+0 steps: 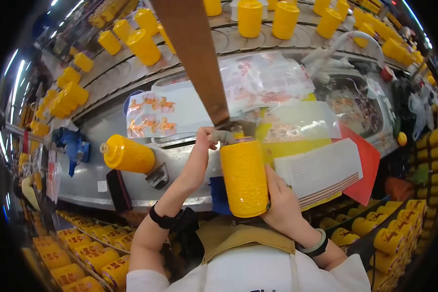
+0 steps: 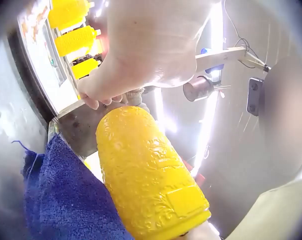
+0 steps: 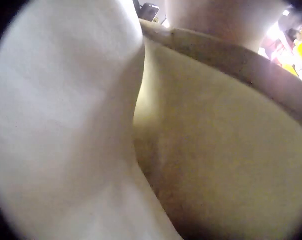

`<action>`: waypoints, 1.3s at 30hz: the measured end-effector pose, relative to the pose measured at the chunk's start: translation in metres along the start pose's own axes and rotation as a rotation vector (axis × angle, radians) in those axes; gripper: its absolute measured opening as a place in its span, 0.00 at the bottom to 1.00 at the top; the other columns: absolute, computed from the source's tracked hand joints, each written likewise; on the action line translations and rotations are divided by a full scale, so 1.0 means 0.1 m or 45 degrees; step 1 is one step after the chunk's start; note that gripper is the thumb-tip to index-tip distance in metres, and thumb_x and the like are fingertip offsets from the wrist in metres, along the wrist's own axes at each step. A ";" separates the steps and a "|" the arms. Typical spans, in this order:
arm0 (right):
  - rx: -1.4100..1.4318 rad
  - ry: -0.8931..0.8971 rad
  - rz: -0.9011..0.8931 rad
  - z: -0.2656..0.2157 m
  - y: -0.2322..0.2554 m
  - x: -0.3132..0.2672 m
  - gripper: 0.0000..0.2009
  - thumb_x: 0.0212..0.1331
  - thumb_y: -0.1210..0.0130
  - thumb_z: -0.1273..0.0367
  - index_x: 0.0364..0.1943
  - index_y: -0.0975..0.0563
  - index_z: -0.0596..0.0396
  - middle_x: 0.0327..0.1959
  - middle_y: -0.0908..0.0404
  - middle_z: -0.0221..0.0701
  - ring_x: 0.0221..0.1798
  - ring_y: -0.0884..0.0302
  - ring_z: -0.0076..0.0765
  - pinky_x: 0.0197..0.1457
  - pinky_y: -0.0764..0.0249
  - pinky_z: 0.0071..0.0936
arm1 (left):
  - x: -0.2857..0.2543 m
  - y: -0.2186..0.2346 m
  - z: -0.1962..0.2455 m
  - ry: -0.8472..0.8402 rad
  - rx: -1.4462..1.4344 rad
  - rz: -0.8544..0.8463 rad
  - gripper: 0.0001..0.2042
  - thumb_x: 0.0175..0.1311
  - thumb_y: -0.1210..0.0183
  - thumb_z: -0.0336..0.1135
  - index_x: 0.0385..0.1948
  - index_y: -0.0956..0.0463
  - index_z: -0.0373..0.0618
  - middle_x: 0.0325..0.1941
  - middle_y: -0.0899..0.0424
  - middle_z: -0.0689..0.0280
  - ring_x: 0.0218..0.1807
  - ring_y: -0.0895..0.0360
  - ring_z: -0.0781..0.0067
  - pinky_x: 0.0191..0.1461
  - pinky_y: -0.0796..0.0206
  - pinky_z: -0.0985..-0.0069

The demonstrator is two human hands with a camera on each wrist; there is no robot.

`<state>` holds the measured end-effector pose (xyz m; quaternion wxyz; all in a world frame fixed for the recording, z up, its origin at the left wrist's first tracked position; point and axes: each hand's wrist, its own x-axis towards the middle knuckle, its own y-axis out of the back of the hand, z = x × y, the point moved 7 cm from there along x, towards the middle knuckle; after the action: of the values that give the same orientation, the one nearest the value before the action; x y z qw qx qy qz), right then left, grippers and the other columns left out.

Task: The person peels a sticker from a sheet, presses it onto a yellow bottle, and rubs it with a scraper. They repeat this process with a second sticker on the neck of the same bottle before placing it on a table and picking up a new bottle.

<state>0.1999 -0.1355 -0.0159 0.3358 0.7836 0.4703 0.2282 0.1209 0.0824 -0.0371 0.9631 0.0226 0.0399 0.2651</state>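
A yellow bottle with a textured surface [image 1: 244, 180] is held upright in front of the body, its clear neck pointing away. My right hand [image 1: 283, 207] grips it low on its right side, the thumb lying along the wall. My left hand [image 1: 207, 138] is at the neck end, its fingers curled beside the top. A greyish wrap [image 1: 223, 136] shows at those fingertips, against the neck. From the left wrist, the left hand [image 2: 141, 55] arches over the top of the bottle [image 2: 146, 175]. The right wrist view shows mainly the apron [image 3: 231, 135], with the bottle out of sight.
Another yellow bottle [image 1: 129, 154] lies on the metal bench to the left, near a dark pouch [image 1: 118, 190]. Horse sticker sheets [image 1: 151, 114] and stacked papers [image 1: 316, 168] cover the bench. A brown post [image 1: 194, 58] stands ahead; a blue cloth [image 2: 66, 195] hangs by the edge.
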 end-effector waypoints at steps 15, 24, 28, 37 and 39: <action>-0.201 0.136 0.104 -0.17 0.13 0.04 0.51 0.34 0.31 0.75 0.72 0.38 0.76 0.69 0.27 0.59 0.44 0.20 0.49 0.46 0.22 0.35 | 0.08 -0.13 0.16 -0.093 -0.081 -0.064 0.28 0.84 0.76 0.61 0.56 0.35 0.48 0.58 0.25 0.68 0.62 0.34 0.75 0.68 0.49 0.71; -0.196 0.015 0.069 -0.13 0.07 0.02 0.47 0.40 0.32 0.75 0.72 0.38 0.76 0.54 0.19 0.53 0.41 0.20 0.50 0.46 0.23 0.37 | 0.03 -0.10 0.14 -0.039 0.001 -0.033 0.24 0.86 0.74 0.55 0.52 0.38 0.43 0.52 0.27 0.66 0.55 0.35 0.74 0.70 0.47 0.71; -0.188 0.201 0.079 -0.36 0.22 0.04 0.47 0.39 0.35 0.77 0.72 0.38 0.77 0.54 0.18 0.55 0.40 0.20 0.49 0.45 0.22 0.39 | 0.05 -0.17 0.22 -0.096 -0.126 -0.034 0.23 0.86 0.73 0.55 0.53 0.38 0.42 0.47 0.30 0.67 0.50 0.36 0.75 0.65 0.44 0.72; -0.141 0.196 0.118 -0.29 0.18 0.02 0.46 0.35 0.38 0.80 0.70 0.36 0.79 0.64 0.23 0.59 0.39 0.22 0.47 0.43 0.24 0.36 | 0.09 -0.13 0.23 -0.134 -0.003 -0.063 0.23 0.86 0.72 0.54 0.54 0.39 0.41 0.52 0.27 0.62 0.58 0.33 0.74 0.72 0.45 0.69; -0.284 0.313 0.093 -0.48 0.28 0.02 0.47 0.37 0.36 0.79 0.71 0.39 0.80 0.59 0.21 0.57 0.41 0.21 0.51 0.44 0.24 0.38 | 0.08 -0.10 0.16 -0.098 0.023 -0.067 0.27 0.85 0.74 0.58 0.56 0.36 0.42 0.58 0.24 0.62 0.62 0.33 0.73 0.72 0.48 0.67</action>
<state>0.1848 -0.1285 0.0373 0.3519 0.7242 0.4509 0.3852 0.1345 0.0779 -0.0227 0.9703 0.0405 0.0060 0.2383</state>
